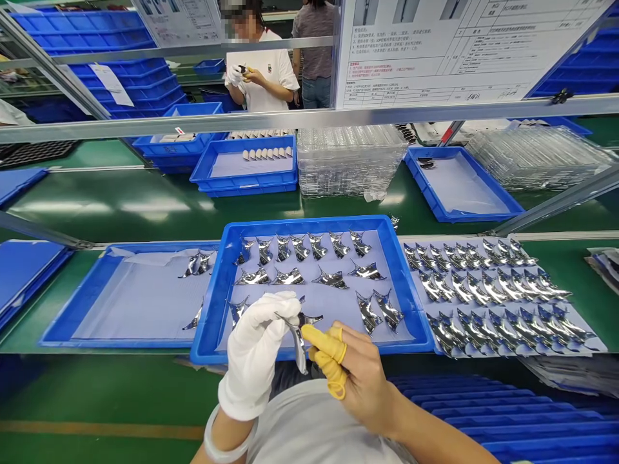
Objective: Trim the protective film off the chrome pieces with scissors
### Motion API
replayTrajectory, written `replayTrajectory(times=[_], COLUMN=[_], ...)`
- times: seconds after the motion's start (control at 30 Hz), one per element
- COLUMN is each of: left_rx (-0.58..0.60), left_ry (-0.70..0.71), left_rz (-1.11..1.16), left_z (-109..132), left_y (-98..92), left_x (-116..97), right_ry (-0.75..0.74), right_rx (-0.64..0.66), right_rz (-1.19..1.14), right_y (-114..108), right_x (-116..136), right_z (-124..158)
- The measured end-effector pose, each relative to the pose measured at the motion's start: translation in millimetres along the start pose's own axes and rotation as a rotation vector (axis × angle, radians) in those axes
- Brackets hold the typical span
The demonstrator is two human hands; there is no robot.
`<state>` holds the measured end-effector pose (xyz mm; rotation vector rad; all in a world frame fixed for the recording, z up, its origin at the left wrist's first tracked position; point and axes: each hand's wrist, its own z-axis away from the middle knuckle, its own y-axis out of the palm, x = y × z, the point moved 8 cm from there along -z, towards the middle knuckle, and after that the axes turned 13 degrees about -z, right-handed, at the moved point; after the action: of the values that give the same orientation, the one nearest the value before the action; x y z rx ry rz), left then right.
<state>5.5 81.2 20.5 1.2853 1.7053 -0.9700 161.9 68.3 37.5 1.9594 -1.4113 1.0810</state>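
My left hand (254,354), in a white glove, pinches a shiny curved chrome part (298,348) above the front edge of a blue tray (206,335). My right hand (358,370) wears yellow finger cots on its thumb and forefinger side. Its fingertips close against the same part near a small dark spot at its upper end. Whether that dark spot belongs to the part cannot be made out. Inside the tray, rows of similar chrome pieces (331,277) lie on a white liner, partly hidden behind my left hand.
On the right, many chrome pieces (476,287) lie in rows on a white sheet. A second blue tray (77,309) stands at left. Behind are stacked clear plastic trays (351,161), more blue trays (244,187) and a metal rail (193,125). A person (261,71) works across the bench.
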Motion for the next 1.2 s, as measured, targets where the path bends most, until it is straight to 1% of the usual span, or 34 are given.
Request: replayTrajectory(times=[0.1,0.33,0.6,0.77,0.9,0.97,1.07,1.13,1.2], left_rx=[0.011,-0.009,-0.058,-0.111,-0.136,-0.124,-0.061,-0.030,-0.031], left_ry=[-0.002,-0.076,-0.140,-0.184,-0.226,-0.214,-0.157,-0.139,-0.159], left_rz=[0.021,0.047,0.072,0.062,0.073,0.067,0.016,0.007,0.038], left_z=[0.6,8.7,13.0,12.6,14.3,16.4,20.5,22.9,23.8], left_y=[1.9,3.2,3.7,3.4,3.0,3.9,8.7,11.4,11.4], left_x=[-0.4,9.0,10.6,12.5,17.6,18.7,17.6,17.9,20.0], right_ry=[0.009,-0.017,-0.014,-0.021,0.012,0.031,0.081,0.136,0.183], right_rx=[-0.013,-0.007,-0.009,-0.039,-0.065,-0.073,-0.108,-0.146,-0.167], right_rz=[0.011,0.132,0.097,0.103,0.082,0.083,0.092,0.039,-0.044], right_y=[-0.4,2.9,2.6,3.1,4.2,4.8,2.9,-0.4,-2.9], right_x=[-1.9,-6.8,-7.4,-9.2,-13.8,-16.7,-23.2,-28.6,-32.1], right_z=[0.0,3.0,2.1,2.5,4.2,4.3,3.1,2.2,1.8])
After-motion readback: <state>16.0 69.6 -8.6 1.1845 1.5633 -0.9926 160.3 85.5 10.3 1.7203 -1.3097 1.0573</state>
